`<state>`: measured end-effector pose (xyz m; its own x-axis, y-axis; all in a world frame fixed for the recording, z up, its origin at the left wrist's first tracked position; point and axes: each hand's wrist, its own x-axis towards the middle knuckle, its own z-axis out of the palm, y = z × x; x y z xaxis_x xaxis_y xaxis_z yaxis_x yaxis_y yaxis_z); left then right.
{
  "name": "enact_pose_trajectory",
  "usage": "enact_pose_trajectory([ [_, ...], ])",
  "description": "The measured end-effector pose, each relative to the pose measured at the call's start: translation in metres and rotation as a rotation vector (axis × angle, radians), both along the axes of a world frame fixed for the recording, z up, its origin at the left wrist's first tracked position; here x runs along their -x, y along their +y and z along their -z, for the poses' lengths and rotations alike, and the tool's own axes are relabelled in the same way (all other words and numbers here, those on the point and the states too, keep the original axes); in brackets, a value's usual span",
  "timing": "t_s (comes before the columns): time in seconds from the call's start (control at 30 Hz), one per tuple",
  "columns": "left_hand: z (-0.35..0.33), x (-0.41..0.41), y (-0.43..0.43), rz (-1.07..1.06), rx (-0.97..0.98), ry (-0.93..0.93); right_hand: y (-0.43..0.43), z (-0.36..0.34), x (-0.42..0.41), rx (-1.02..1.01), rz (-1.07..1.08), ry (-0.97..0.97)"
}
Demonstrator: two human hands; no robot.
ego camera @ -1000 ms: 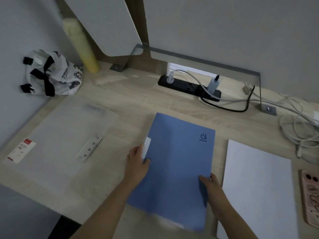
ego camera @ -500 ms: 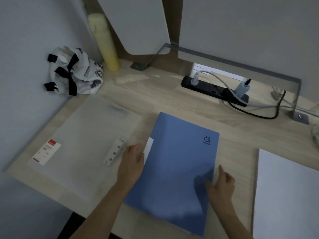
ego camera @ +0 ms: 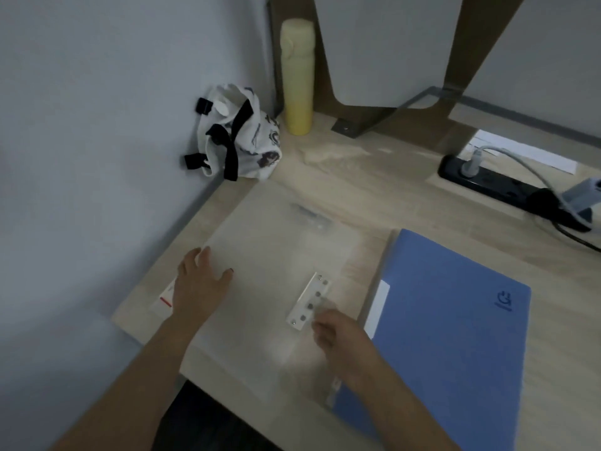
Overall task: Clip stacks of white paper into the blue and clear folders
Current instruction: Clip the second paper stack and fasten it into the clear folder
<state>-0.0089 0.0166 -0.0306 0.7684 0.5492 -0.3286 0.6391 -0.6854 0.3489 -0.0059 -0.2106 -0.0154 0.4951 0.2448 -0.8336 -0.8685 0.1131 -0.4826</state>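
Note:
A clear folder (ego camera: 273, 268) lies flat on the wooden desk (ego camera: 374, 190) near its left corner, with a white metal clip bar (ego camera: 308, 301) showing through it. My left hand (ego camera: 198, 284) rests flat, fingers spread, on the folder's left side, over a red and white label (ego camera: 166, 296). My right hand (ego camera: 341, 336) is at the folder's right edge, just below the clip bar, fingers curled; whether it pinches the cover I cannot tell. The blue folder (ego camera: 448, 323) lies closed to the right, untouched. No paper stack is in view.
A white and black cloth bag (ego camera: 240, 138) and a yellow bottle (ego camera: 297, 79) stand in the back left corner by the wall. A black power strip (ego camera: 487, 183) with cables lies at the back right. The desk's front edge runs just under my forearms.
Both hands left the blue folder and moved left onto the clear folder. My view turned left, so the white paper stack on the right dropped out of sight.

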Motion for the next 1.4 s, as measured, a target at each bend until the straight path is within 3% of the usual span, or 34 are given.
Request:
enact_pose_trajectory([
  [0.2,0.005,-0.005,0.036,-0.108,0.081,0.063,0.01,0.006,-0.005,0.039,0.126,0.028],
  [0.33,0.001,0.008,0.039,-0.17,0.245,0.136,0.013,0.003,-0.002,0.111,0.013,-0.062],
  [0.43,-0.009,0.021,0.03,-0.233,0.405,0.078,0.012,-0.006,-0.001,0.14,0.001,-0.206],
  [0.63,-0.054,0.036,-0.014,-0.414,0.658,-0.124,-0.037,-0.038,-0.001,-0.024,0.063,-0.395],
  [0.8,-0.057,0.025,-0.087,-0.18,0.784,-0.224,-0.128,-0.051,0.001,-0.009,0.224,-0.416],
  [0.93,-0.042,0.016,-0.157,0.243,0.673,-0.216,-0.214,-0.051,0.019,0.03,0.305,-0.403],
  [1.03,-0.026,0.013,-0.214,0.651,0.455,-0.232,-0.276,-0.05,0.042,0.098,0.369,-0.378],
  [1.17,-0.016,0.02,-0.298,0.898,0.221,-0.161,-0.348,-0.042,0.072,0.18,0.41,-0.372],
  [1.27,0.002,0.022,-0.352,0.978,0.234,-0.088,-0.389,-0.037,0.088,0.254,0.463,-0.359],
  [1.4,0.052,0.024,-0.392,1.05,-0.114,-0.065,-0.426,-0.036,0.1,0.313,0.49,-0.345],
])
